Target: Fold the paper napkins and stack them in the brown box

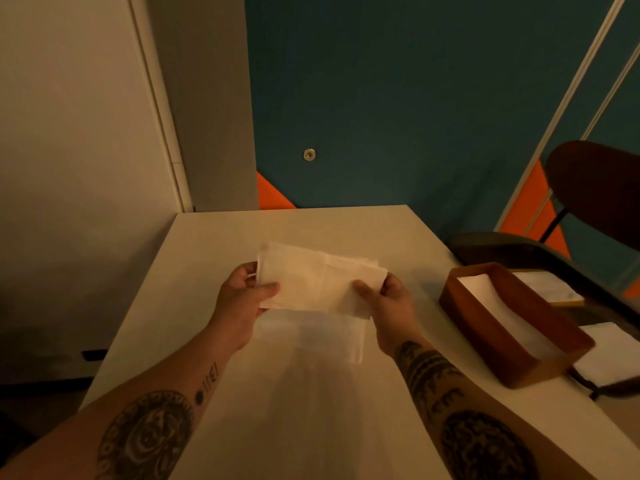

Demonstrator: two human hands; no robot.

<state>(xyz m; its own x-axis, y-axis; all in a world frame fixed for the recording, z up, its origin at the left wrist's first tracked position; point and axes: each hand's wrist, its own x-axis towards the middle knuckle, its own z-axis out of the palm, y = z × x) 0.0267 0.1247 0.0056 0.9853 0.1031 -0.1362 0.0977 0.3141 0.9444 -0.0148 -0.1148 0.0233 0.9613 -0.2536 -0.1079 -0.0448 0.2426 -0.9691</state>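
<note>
A white paper napkin (317, 280) is held above the middle of the white table (311, 410). My left hand (242, 303) pinches its left edge, thumb on top. My right hand (388, 299) pinches its right edge in the same way. The napkin looks folded, with layered edges showing at its far right corner. The brown box (540, 362) stands at the table's right edge and holds white napkins (485, 292) inside.
More white napkins (547, 287) lie on a dark chair seat beyond the box, and another white stack (613, 355) lies to the box's right. A dark chair back (599, 188) rises at the right. A wall closes the left side.
</note>
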